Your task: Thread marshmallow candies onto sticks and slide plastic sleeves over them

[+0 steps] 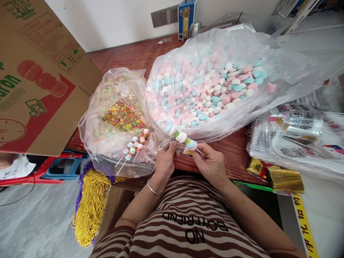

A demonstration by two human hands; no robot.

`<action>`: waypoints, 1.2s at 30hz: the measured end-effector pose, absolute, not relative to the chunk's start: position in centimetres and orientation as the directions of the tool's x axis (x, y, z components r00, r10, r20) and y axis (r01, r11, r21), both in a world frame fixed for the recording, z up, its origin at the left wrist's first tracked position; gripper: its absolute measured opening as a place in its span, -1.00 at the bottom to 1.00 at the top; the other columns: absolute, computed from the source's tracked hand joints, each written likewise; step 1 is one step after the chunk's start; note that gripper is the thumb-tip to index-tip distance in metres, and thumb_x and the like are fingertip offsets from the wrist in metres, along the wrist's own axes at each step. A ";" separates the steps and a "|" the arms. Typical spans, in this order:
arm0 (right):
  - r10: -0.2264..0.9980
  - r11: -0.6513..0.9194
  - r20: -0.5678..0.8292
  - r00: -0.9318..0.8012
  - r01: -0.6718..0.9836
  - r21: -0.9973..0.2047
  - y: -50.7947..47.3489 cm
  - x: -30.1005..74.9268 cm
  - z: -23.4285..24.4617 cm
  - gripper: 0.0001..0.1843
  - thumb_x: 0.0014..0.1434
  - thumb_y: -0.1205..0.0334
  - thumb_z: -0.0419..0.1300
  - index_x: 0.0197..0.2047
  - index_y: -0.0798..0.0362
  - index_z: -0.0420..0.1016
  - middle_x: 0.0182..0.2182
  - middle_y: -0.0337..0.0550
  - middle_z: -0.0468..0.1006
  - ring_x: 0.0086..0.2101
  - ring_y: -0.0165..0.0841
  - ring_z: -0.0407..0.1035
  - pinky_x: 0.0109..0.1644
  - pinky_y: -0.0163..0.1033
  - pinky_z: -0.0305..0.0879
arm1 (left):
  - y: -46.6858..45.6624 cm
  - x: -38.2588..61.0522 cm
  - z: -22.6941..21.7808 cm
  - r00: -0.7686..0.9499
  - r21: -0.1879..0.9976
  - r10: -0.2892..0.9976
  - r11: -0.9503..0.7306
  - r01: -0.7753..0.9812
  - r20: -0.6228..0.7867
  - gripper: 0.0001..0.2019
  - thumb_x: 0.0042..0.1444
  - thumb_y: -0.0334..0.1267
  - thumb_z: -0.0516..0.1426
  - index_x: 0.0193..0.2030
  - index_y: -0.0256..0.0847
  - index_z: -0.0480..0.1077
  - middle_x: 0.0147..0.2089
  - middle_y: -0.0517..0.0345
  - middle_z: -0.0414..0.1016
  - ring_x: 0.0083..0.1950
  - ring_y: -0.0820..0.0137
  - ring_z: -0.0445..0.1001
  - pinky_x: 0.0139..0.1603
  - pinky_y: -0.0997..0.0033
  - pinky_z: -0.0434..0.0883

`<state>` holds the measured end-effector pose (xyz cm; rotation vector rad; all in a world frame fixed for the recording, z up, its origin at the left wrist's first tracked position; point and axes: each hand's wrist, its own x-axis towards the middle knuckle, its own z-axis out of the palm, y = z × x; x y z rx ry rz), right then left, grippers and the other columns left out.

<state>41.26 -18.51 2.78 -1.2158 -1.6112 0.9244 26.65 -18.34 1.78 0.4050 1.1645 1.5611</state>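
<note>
Right hand (209, 163): thumb and fingers pinched on the lower end of a white stick, part of a candy skewer (182, 137). The skewer slants up and away to the left, in front of the two hands, threaded with white, blue and pink pieces and green ones between. Left hand (165, 161): fingertips drawn together just beside the skewer, at a piece of clear printed film (163, 144); cannot tell whether the film is gripped. White bangle (154, 187) on left wrist.

Just beyond the skewer: large clear bag (236, 122) of pink, white and blue candies (211, 102), lying on the reddish-brown tabletop (115, 53). Left of it, a smaller clear bag (88, 118) of multicoloured rings (123, 114); several loaded skewers (134, 145) lie on its near part.

Further out, left: printed carton (40, 75); below, gold bead strands (91, 206). Right: stacked printed packages (301, 132), with gold strips (286, 180) at their near edge. Rear, by the wall: blue device (187, 19).
</note>
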 end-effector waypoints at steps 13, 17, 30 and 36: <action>0.966 0.252 0.220 -0.135 0.316 -0.915 -18.5 42.0 2.6 -0.79 0.25 0.11 0.16 -0.24 -0.04 0.62 -0.43 -0.22 0.64 -0.45 -0.33 0.46 -0.29 -0.29 0.39 | -18.3 26.0 2.1 -0.087 0.653 0.870 0.296 -0.697 -0.486 -0.54 -0.33 -0.14 0.54 -0.44 -0.26 0.40 -0.60 0.36 0.30 -0.62 0.66 0.19 -0.63 0.64 0.17; 0.954 0.270 0.215 -0.210 0.285 -0.920 -18.5 42.3 2.7 -0.80 0.24 0.12 0.18 -0.22 -0.06 0.64 -0.39 -0.20 0.67 -0.40 -0.29 0.52 -0.25 -0.26 0.43 | -18.2 25.8 2.0 -0.015 0.638 0.869 0.351 -0.685 -0.495 -0.52 -0.37 -0.15 0.55 -0.38 -0.26 0.45 -0.56 0.31 0.37 -0.59 0.61 0.28 -0.61 0.63 0.22; 0.991 0.023 0.001 -0.132 0.166 -0.986 -18.3 41.4 2.6 -0.79 0.22 0.05 0.27 -0.28 0.01 0.52 -0.33 -0.15 0.66 -0.34 -0.28 0.53 -0.22 -0.22 0.47 | -18.0 26.9 1.5 -0.162 0.572 0.832 0.210 -0.793 -0.531 -0.48 -0.30 -0.13 0.55 -0.41 -0.25 0.32 -0.55 0.42 0.27 -0.62 0.70 0.14 -0.62 0.65 0.11; 0.967 0.253 0.218 -0.135 0.357 -0.899 -18.4 41.7 2.5 -0.77 0.26 0.16 0.23 -0.02 -0.01 0.54 -0.22 -0.15 0.70 -0.33 -0.30 0.57 -0.23 -0.28 0.44 | -18.0 27.1 1.1 -0.176 0.648 0.853 0.223 -0.728 -0.491 -0.42 -0.38 -0.03 0.55 -0.48 -0.24 0.28 -0.65 0.45 0.17 -0.65 0.68 0.08 -0.64 0.63 0.07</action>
